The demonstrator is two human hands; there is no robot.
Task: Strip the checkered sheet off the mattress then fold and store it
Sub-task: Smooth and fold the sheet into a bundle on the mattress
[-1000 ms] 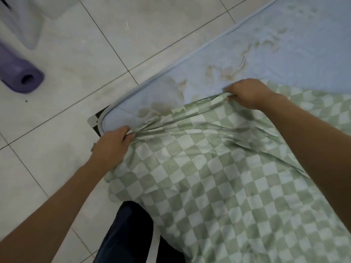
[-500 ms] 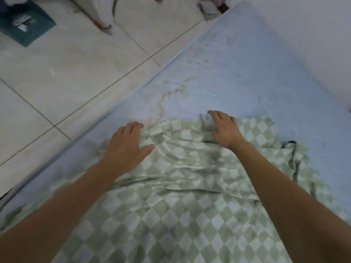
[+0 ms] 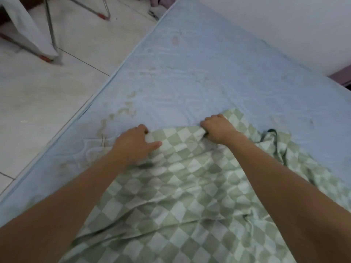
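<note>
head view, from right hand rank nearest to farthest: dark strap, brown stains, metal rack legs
1. dark strap, at the sheet edge beside the right hand
2. brown stains, left on the mattress
3. metal rack legs, far left on floor

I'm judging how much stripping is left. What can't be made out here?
Head view:
Checkered sheet: near end cut off by the bottom edge, partly covered by both forearms.
Left hand: fingertips buried in the fold it grips, slightly blurred.
Right hand: fingertips tucked under the gripped edge.
Mattress: right corner cut off by the frame.
</note>
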